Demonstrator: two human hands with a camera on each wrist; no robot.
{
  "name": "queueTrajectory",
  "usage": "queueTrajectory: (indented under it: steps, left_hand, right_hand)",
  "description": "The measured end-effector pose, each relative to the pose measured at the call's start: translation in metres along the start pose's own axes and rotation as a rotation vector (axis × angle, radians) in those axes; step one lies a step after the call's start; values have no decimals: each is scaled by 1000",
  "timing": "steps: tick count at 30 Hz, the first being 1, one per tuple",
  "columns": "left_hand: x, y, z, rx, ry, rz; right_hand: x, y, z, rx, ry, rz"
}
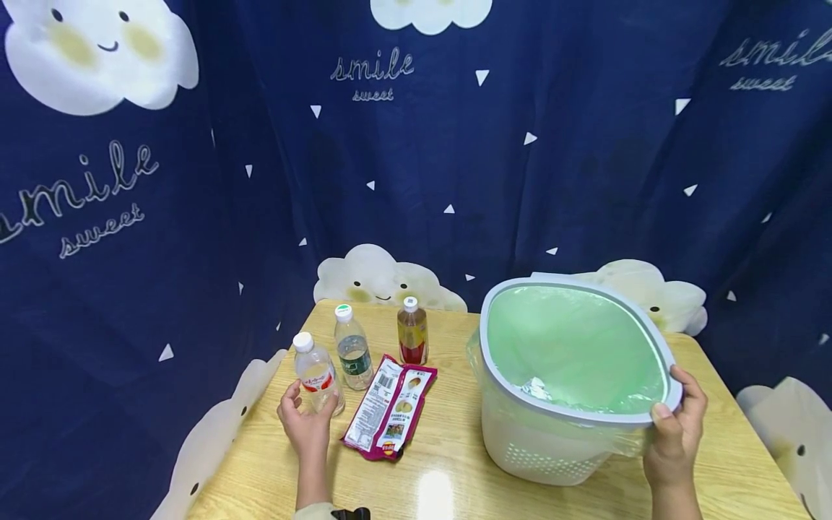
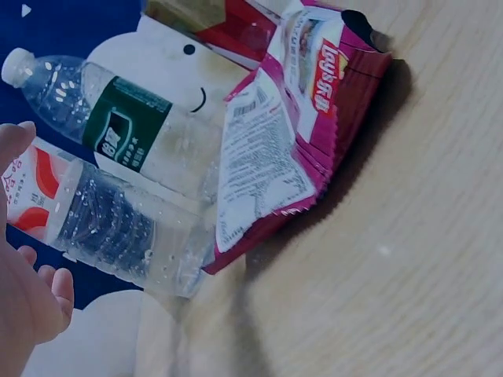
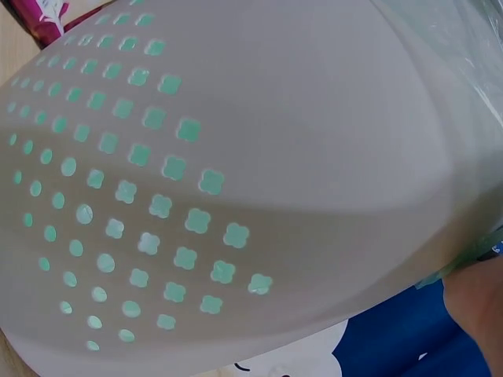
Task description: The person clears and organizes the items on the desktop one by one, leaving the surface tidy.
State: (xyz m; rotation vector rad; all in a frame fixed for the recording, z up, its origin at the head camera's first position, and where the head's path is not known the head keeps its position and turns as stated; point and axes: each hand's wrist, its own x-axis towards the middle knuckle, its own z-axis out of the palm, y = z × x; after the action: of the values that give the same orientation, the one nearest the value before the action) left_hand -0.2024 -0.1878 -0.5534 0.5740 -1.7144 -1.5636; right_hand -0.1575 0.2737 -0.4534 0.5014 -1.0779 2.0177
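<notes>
While a glossy bag [image 1: 390,408] lies nearby, the relaxed left hand [image 1: 307,425] flanks a ribbed bottle [image 2: 110,224]; the right hand [image 1: 676,433] grips a perforated bin [image 1: 542,464].

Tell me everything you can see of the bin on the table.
The bin is pale and plastic-looking, wider at the top, with a bluish-grey rim and rows of small holes, some flower-shaped. A thin, translucent green liner lines its inside and hangs over outside; a shiny patch within is unclear. It stands open on the right of the wood-grained table; any slight tilt is hard to judge. The right hand grips the rim's near right corner.
</notes>
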Motion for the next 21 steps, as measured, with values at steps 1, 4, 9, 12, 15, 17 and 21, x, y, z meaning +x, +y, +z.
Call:
queueTrajectory:
  steps: [1,4,9,12,15,17,21]
  left_hand:
    - [1,1,1,-11,3,-4]
    - [4,4,3,-38,4,-4]
    - [13,11,6,-50,-24,28]
    - [18,15,10,-62,-39,33]
    - [21,19,14,-89,-45,24]
    - [22,22,17,-113,-40,19]
    - [23,22,20,-157,-28,4]
  right_hand:
    - [0,0,0,2,-2,-1]
    - [1,-1,-1,5,-6,-2]
    - [-1,-1,-2,14,5,3]
    - [-2,-1,-2,15,11,0]
    - [-2,-1,-1,16,8,-2]
    - [-2,-1,-1,17,3,-2]
    - [-2,-1,-1,9,-5,1]
